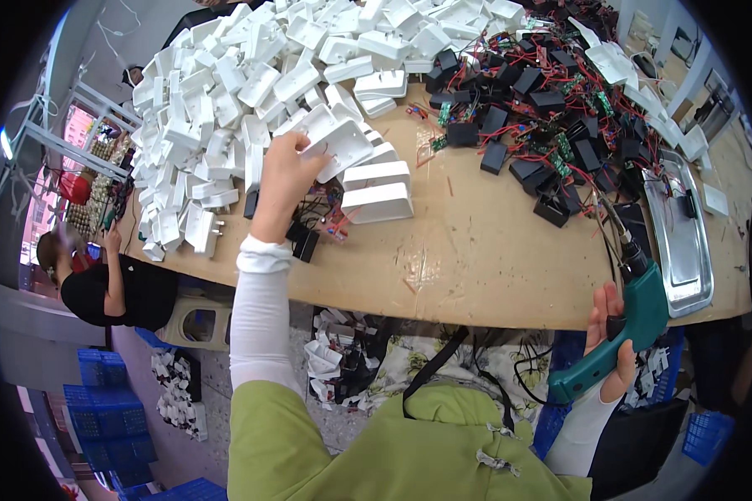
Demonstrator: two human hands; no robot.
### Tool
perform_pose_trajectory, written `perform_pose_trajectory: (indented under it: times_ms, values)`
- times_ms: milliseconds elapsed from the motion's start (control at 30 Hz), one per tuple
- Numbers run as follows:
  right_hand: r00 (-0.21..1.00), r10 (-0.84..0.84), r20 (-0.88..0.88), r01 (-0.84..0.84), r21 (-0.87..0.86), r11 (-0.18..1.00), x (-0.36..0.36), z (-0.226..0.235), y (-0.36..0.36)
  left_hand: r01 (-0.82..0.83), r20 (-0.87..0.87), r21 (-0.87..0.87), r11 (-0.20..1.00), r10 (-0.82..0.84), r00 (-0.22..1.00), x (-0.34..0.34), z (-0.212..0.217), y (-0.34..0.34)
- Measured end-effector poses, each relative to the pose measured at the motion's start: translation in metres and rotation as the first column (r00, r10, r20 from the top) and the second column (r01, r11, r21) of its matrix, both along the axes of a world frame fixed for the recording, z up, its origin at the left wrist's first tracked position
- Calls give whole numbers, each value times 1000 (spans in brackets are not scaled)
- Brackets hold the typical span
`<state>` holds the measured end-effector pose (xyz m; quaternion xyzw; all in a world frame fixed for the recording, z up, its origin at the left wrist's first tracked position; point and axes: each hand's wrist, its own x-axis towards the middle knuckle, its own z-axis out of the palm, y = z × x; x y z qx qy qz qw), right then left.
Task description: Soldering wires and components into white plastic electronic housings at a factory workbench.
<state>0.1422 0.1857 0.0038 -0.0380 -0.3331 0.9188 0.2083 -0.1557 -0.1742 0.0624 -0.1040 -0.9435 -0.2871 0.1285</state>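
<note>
My left hand (288, 179) pinches the edge of a white plastic casing (342, 150), an open shallow shell tilted up. Just below it, several more white casings (378, 202) stand in a row on the table. Beside my left wrist lie black boxes (305, 242) with red wires. My right hand (610, 334) grips a green soldering gun (643, 309) near the table's front right edge. Its black nozzle (633, 255) points up and away, towards the wires. My right fingers wrap partly behind the handle.
A large heap of white casings (217, 108) covers the far left, and black boxes with circuit boards (551, 108) fill the far right. A metal tray (681, 234) sits at the right edge. At left, another person (117, 284) is at work. Blue crates (109, 409) stand below.
</note>
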Motion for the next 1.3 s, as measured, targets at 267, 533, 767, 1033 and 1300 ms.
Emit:
perform_pose_trajectory:
  times_ms: [267,533,767,1033,1300]
  values:
    - [1000,-19,24,19,-6,1000,-13,-3,14,315,-202,-273,909,-374,905,-63,50,76]
    - [994,-102,30,101,24,995,-15,0,26,228,104,-875,428,-294,950,-139,6,141]
    - [992,-119,31,118,39,992,-11,-6,34,282,-13,-601,748,-362,932,-89,79,137]
    - [991,-132,-9,132,7,991,1,-3,33,827,-182,297,478,-822,540,80,9,163]
    - [980,-200,-6,200,32,979,24,5,25,719,208,481,502,-862,462,119,-58,175]
